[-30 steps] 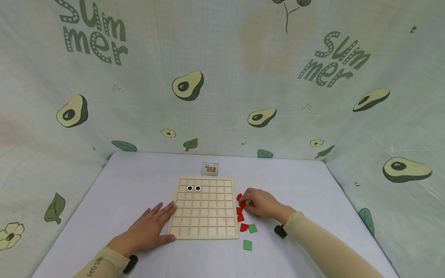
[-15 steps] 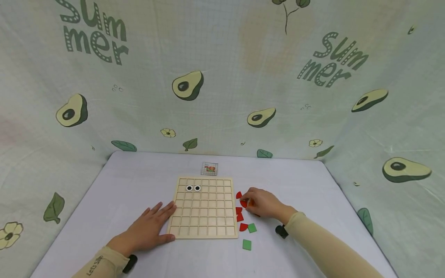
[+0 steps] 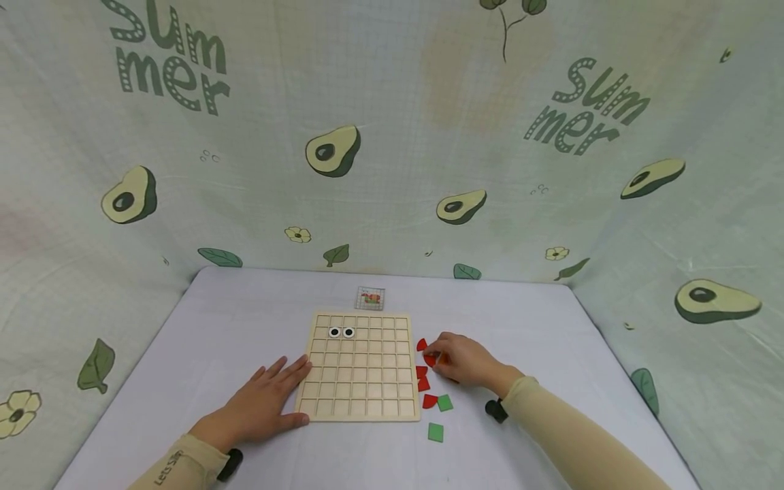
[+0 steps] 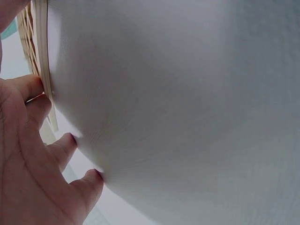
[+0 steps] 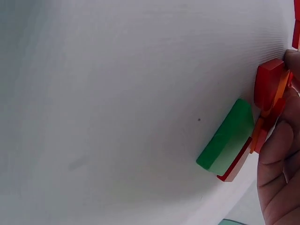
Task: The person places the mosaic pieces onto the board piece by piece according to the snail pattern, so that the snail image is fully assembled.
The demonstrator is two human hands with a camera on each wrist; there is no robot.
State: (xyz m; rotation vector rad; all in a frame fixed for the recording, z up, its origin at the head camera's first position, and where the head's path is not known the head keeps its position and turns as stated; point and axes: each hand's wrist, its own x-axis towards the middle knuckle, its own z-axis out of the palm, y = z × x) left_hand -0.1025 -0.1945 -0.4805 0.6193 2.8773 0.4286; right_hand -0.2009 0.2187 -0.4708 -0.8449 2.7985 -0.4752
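Observation:
A wooden grid board (image 3: 360,367) lies flat on the table, with two eye-patterned round pieces (image 3: 341,332) in its upper left cells. My left hand (image 3: 260,401) rests with spread, straight fingers against the board's left edge; the left wrist view shows its fingertips at the board's side (image 4: 43,51). Beside the right edge, my right hand (image 3: 462,358) has its thumb and fingers curled round a red piece (image 3: 430,360). Something orange shows between those fingers. In the right wrist view the fingers partly hide a cluster of red (image 5: 268,84) and orange pieces (image 5: 281,86).
More red pieces (image 3: 423,384) line the board's right edge. Two green squares (image 3: 435,433) lie nearer the front. A small picture card (image 3: 370,298) sits behind the board. A printed cloth (image 3: 392,136) hangs round the table's back and sides.
The right fingers and the red piece at them have shifted slightly right, away from the board. The left hand and the board stay in place.

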